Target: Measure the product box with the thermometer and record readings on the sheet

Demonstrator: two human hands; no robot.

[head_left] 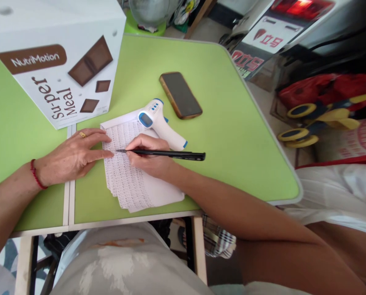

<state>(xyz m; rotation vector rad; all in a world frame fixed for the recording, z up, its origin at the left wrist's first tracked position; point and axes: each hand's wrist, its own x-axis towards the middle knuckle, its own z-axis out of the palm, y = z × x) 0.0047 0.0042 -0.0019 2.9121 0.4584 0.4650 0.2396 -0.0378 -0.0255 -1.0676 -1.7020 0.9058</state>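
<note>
My right hand [152, 155] is closed around a black pen [179, 155], its tip on a sheet of paper [129, 176] covered with rows of small handwriting. Several sheets lie stacked unevenly under it. Flat on the table, my left hand [78, 153] has its fingers apart, fingertips touching the left edge of the paper. It wears a gold ring and a red cord bracelet [37, 174]. A white and blue infrared thermometer [161, 125] lies across the paper's upper right part, just beyond my right hand.
A large white NutriMotion box [87, 45] stands at the back left of the green table [232, 155]. A smartphone [182, 95] in a brown case lies beyond the thermometer. Yellow and black handles [299, 123] and a red bag [321, 90] are off the table's right side.
</note>
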